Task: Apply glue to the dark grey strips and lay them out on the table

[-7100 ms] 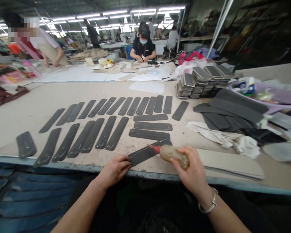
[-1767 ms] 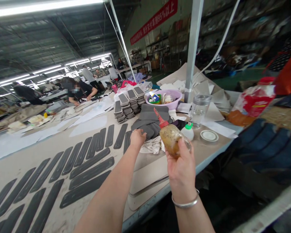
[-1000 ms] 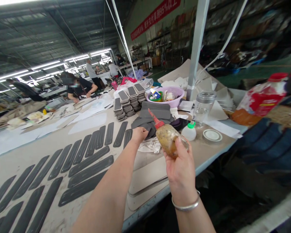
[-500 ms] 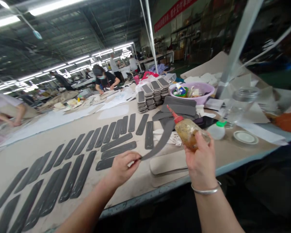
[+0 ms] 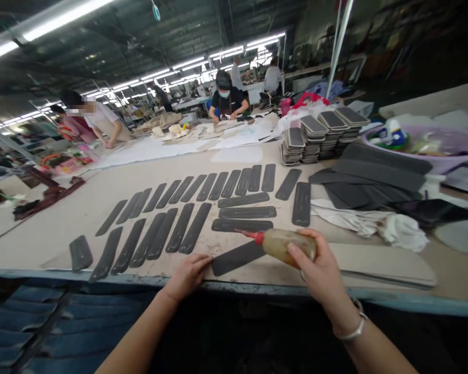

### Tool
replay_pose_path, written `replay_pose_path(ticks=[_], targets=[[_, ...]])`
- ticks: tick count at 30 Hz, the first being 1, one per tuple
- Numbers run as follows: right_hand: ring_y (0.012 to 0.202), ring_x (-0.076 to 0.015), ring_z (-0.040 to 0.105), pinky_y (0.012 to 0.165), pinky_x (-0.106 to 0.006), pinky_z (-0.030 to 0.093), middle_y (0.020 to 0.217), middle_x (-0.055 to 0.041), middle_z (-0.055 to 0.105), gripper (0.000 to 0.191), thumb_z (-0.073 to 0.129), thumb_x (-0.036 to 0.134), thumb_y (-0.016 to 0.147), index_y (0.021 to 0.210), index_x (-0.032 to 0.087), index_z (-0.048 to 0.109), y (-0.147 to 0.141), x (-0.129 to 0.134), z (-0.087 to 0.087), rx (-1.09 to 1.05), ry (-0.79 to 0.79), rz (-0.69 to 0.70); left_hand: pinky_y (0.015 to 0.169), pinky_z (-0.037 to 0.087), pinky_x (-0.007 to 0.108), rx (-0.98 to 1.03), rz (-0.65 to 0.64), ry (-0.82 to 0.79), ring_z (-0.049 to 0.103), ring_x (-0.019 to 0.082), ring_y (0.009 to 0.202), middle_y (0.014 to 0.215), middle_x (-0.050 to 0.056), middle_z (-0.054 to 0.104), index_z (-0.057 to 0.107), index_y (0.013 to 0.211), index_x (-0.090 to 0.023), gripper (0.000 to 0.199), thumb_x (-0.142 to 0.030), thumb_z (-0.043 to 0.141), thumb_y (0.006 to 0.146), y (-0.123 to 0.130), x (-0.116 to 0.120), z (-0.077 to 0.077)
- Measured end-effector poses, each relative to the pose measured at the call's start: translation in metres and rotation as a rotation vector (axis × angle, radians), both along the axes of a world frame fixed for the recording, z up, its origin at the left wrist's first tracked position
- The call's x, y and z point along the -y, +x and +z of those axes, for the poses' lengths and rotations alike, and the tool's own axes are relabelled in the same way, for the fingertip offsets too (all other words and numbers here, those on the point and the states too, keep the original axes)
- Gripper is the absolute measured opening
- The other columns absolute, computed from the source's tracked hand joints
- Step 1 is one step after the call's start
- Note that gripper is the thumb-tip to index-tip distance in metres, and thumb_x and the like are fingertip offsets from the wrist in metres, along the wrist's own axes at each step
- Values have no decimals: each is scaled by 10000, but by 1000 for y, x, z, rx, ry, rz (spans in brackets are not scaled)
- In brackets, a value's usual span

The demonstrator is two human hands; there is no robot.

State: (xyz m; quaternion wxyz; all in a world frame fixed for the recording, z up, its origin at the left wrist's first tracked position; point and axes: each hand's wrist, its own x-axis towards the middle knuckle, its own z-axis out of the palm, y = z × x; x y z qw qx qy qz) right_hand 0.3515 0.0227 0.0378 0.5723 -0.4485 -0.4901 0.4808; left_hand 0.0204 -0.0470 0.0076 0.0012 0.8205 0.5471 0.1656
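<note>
My right hand (image 5: 322, 265) is wrapped around a squeeze bottle of yellowish glue (image 5: 284, 246), tipped on its side with its red nozzle pointing left. Below the nozzle, a dark grey strip (image 5: 236, 259) lies on the table near the front edge, partly hidden by the bottle. The fingers of my left hand (image 5: 189, 275) are closed at that strip's left end. Beyond both hands, several dark strips with rounded ends (image 5: 195, 228) lie in slanted rows, many with a wet shine. One of them (image 5: 242, 225) lies crosswise just behind the nozzle tip.
Beige pieces (image 5: 386, 262) are stacked at right. Behind them are a crumpled white cloth (image 5: 405, 231), dark sheets (image 5: 378, 171) and a purple basin (image 5: 448, 135). Stacks of grey-topped pads (image 5: 314, 124) stand farther back. A co-worker (image 5: 228, 98) works across the table.
The strip in my left hand has gone from hanging in the air to lying on the table. My right hand has brought the bottle lower and tipped it sideways over the strip. The view has swung left.
</note>
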Motion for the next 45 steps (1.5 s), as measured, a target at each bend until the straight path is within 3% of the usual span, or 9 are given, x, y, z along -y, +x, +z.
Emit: replay_pose_path(ticks=[4,8,12,18,26,38,45], targets=[[844,-199,554,784,-351,468,960,-45,576,355,676,342,746,1038,194,540,-21,15,-13,372,210,66,863,513,323,106,92,49,609,179,950,1048,99,636,617,1089,-166,275,-170,493,843,3,12,-1],[981,-234,517,857,-401,448,1044,-81,521,295,622,273,787,1048,197,507,-36,23,-21,542,464,125,828,508,323,86,-44,-51,592,176,924,1024,86,634,643,1049,-191,236,-190,489,869,10,19,2],[972,-238,512,841,-421,462,1030,-95,497,264,581,229,817,1061,199,483,-49,27,-24,589,574,200,819,501,326,55,-118,-101,580,173,913,1005,79,636,658,1024,-195,250,-186,449,889,15,16,1],[948,-218,510,815,-389,486,1027,-91,459,277,560,168,823,1081,204,467,-62,35,-30,577,578,332,820,495,314,54,-121,-113,579,164,903,987,75,640,673,959,-192,251,-195,430,898,13,13,-5],[932,-215,509,814,-394,490,1013,-87,450,279,542,131,811,1072,202,478,-63,36,-32,605,574,314,790,498,300,64,-106,-120,579,163,876,929,69,642,672,917,-183,232,-198,442,896,16,12,-2],[948,-232,503,838,-422,473,990,-95,477,202,535,163,825,1023,189,509,-13,19,-19,807,538,88,766,504,288,104,-154,-107,579,152,841,901,67,626,665,939,-186,211,-199,461,887,10,7,-6],[977,-242,489,845,-437,461,956,-81,503,244,579,191,823,1047,203,483,-3,22,-14,745,568,-8,748,492,275,75,-149,-117,577,153,820,873,62,619,666,908,-191,203,-210,465,886,11,5,-4]])
